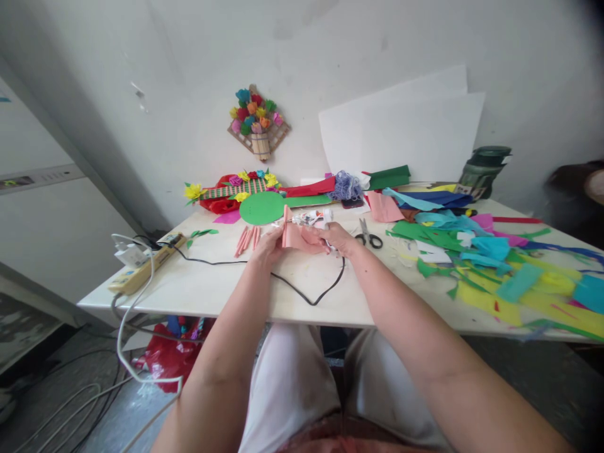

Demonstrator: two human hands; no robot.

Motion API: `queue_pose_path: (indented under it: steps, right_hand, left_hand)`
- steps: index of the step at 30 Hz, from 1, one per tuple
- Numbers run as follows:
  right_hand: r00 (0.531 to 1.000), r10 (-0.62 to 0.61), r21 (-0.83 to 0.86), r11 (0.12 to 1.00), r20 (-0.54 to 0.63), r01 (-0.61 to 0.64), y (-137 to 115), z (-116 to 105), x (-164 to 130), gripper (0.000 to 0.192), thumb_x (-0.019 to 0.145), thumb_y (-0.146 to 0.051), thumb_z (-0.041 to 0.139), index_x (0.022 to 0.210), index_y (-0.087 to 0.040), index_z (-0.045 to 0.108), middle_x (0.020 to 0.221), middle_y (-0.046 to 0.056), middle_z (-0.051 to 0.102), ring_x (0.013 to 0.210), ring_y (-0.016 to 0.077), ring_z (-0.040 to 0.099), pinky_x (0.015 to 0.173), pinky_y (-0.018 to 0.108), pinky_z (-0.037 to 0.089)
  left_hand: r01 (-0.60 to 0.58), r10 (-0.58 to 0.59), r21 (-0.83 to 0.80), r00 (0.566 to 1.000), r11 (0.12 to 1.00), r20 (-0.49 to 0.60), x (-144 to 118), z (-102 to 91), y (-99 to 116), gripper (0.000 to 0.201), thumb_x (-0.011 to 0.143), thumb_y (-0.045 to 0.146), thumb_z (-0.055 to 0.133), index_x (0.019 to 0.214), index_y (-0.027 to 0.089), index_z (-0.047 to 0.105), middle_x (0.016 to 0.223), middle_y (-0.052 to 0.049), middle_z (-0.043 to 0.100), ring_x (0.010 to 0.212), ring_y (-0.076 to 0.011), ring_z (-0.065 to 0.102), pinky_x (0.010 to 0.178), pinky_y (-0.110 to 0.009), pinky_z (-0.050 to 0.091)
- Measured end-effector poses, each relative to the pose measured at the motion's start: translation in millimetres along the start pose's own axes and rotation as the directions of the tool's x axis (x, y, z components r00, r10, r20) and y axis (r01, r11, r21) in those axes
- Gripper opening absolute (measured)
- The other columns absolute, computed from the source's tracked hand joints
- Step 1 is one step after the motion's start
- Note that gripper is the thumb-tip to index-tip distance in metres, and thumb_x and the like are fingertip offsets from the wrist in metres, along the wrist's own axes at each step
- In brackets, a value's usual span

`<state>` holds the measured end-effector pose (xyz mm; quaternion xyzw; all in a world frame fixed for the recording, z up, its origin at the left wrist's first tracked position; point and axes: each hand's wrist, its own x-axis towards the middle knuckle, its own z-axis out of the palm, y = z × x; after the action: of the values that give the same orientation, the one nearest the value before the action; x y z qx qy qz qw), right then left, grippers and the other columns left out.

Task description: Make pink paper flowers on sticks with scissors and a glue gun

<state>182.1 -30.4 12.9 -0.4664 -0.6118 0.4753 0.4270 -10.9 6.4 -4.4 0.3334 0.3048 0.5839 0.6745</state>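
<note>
A piece of peach crepe paper (302, 239) is stretched between my two hands just above the table. My left hand (270, 245) pinches its left end, where part of the paper stands up. My right hand (338, 238) is closed on the right end. Behind the paper lies a white object with coloured print (315, 218), partly covered, so I cannot tell its kind. A black cord (311, 304) loops up to the right hand, its end hidden there. Several thin peach paper rolls (248, 240) lie left of my left hand. Black-handled scissors (369, 238) rest right of my right hand.
A green disc (262, 209) and a flower-decorated strip (236, 189) lie at the back. Coloured paper scraps (491, 264) cover the right side, near a dark green bottle (485, 170). On the left edge sits a power strip (146, 264) with cables. A flower-basket ornament (257, 123) hangs on the wall.
</note>
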Motion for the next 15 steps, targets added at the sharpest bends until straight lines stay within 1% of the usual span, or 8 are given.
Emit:
queue_pose_path:
  steps: [5, 11, 15]
  right_hand:
    - [1.0, -0.007, 0.029, 1.0, 0.012, 0.007, -5.4, 1.9, -3.9, 0.04, 0.069, -0.051, 0.066, 0.061, -0.016, 0.048, 0.042, -0.005, 0.045, 0.028, 0.0053, 0.037, 0.03, 0.019, 0.032]
    - [1.0, -0.019, 0.083, 0.996, 0.016, 0.017, -15.3, 5.5, -11.2, 0.034, 0.068, -0.042, 0.07, 0.063, -0.016, 0.05, 0.041, -0.005, 0.045, 0.029, 0.005, 0.035, 0.028, 0.019, 0.031]
    - [0.999, -0.014, 0.066, 0.998, 0.03, 0.012, -14.5, 5.5, -10.7, 0.035, 0.068, -0.043, 0.069, 0.059, -0.015, 0.049, 0.04, -0.005, 0.044, 0.028, 0.0048, 0.035, 0.027, 0.019, 0.031]
  left_hand:
    - [0.017, -0.018, -0.028, 0.998, 0.999, -0.052, -3.9, 5.1, 2.5, 0.009, 0.073, 0.017, 0.066, 0.079, 0.011, 0.066, 0.072, -0.005, 0.067, 0.072, -0.0153, 0.063, 0.078, -0.028, 0.049]
    - [0.013, -0.016, -0.037, 0.996, 0.999, -0.092, -8.3, 9.0, 4.5, 0.007, 0.072, 0.016, 0.066, 0.078, 0.012, 0.065, 0.072, -0.005, 0.067, 0.073, -0.0163, 0.063, 0.078, -0.028, 0.049]
    - [0.035, -0.038, -0.036, 0.994, 0.999, -0.099, -9.6, 10.4, 5.8, 0.007, 0.076, 0.016, 0.062, 0.078, 0.011, 0.065, 0.073, -0.005, 0.067, 0.073, -0.0157, 0.063, 0.079, -0.028, 0.05]
